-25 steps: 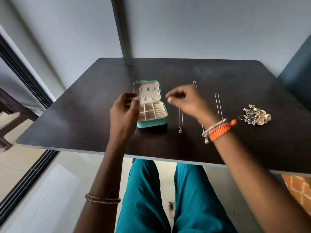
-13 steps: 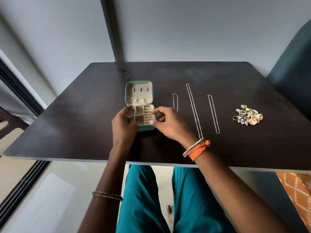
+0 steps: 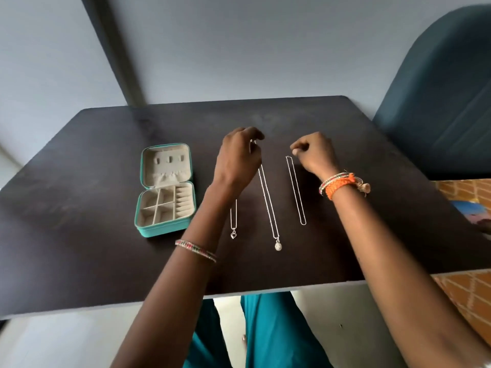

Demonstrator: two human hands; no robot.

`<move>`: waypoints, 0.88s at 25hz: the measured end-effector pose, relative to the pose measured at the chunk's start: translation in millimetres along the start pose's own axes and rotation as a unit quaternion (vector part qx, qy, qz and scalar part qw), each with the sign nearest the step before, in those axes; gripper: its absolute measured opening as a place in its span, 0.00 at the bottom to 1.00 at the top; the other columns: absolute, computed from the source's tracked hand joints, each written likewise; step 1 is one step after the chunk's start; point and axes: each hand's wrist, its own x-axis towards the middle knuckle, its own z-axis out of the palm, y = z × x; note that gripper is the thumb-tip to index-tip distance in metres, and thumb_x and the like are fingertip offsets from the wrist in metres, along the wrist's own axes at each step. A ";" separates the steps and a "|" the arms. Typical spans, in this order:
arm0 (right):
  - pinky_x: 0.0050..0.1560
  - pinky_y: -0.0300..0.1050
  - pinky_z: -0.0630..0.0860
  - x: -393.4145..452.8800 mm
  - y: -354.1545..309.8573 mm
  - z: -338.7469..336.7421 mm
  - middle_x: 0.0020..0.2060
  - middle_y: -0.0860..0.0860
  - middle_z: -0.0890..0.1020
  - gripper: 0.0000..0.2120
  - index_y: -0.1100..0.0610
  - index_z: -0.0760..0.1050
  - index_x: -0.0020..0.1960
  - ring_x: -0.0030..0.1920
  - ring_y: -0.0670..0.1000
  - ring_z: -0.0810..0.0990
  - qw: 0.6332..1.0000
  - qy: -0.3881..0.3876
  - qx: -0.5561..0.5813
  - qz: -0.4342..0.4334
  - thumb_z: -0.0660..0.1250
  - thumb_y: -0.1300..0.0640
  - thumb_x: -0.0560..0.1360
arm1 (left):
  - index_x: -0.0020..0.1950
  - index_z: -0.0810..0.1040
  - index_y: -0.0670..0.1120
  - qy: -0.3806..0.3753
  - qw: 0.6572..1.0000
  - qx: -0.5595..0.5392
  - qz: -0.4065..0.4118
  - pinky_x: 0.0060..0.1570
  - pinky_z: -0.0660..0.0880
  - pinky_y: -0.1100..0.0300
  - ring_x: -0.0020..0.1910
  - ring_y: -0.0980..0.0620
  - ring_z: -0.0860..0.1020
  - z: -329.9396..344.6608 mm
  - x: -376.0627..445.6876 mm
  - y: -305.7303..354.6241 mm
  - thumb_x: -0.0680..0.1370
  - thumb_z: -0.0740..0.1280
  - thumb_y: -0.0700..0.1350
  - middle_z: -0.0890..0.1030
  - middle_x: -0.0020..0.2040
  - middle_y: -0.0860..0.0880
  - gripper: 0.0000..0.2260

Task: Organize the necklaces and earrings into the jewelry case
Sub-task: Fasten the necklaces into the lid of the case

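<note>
Left hand (image 3: 239, 158) pinches top of middle necklace (image 3: 268, 203); right hand (image 3: 314, 152) curled at third necklace (image 3: 296, 191), grip unclear. Open case (image 3: 166, 192) sits left on table (image 3: 79, 181).

Three necklaces on the table (image 3: 79, 166): heart-pendant necklace (image 3: 233, 229), round-pendant necklace (image 3: 269, 208), plain chain (image 3: 296, 189). One open jewelry case (image 3: 166, 192). Two hands, left hand (image 3: 237, 158), right hand (image 3: 314, 152); perhaps several bracelets, blurred

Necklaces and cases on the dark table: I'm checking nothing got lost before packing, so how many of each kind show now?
Silver chain necklaces: 3 (heart pendant, round pendant, plain chain)
Open teal jewelry case: 1
Earrings: 0 in view
Total: 4
</note>
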 end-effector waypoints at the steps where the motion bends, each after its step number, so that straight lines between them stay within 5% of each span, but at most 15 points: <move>1: 0.52 0.43 0.77 5.5 2.0 5.5 0.43 0.55 0.85 0.04 0.56 0.84 0.45 0.47 0.54 0.83 1.000 -0.012 -0.009 0.000 0.71 0.61 0.71 | 0.53 0.81 0.45 -0.022 1.000 0.002 0.001 0.48 0.74 0.58 0.50 0.48 0.79 10.1 5.0 -3.2 0.72 0.59 0.35 0.82 0.50 0.46 0.15; 13: 0.50 0.51 0.77 20.9 11.7 25.7 0.45 0.55 0.80 0.07 0.55 0.76 0.37 0.46 0.55 0.79 0.995 -0.052 -0.080 -0.021 0.68 0.63 0.73 | 0.48 0.82 0.43 0.000 0.999 -0.026 0.039 0.47 0.68 0.64 0.51 0.48 0.77 43.2 16.2 -19.2 0.71 0.59 0.33 0.82 0.45 0.46 0.14; 17: 0.41 0.41 0.69 13.0 3.0 8.1 0.39 0.50 0.79 0.03 0.57 0.78 0.42 0.42 0.49 0.77 0.997 -0.080 -0.012 0.000 0.67 0.61 0.74 | 0.48 0.82 0.44 0.004 0.998 -0.047 0.028 0.46 0.69 0.66 0.47 0.51 0.78 38.5 14.8 -20.0 0.71 0.60 0.32 0.83 0.45 0.48 0.14; 22: 0.46 0.44 0.71 -11.4 -18.9 -22.3 0.37 0.51 0.78 0.06 0.53 0.78 0.40 0.42 0.48 0.75 0.975 -0.153 0.159 0.021 0.67 0.57 0.75 | 0.48 0.82 0.44 -0.072 0.979 -0.184 -0.037 0.45 0.75 0.65 0.42 0.59 0.79 35.1 11.0 -2.7 0.75 0.61 0.38 0.83 0.43 0.52 0.11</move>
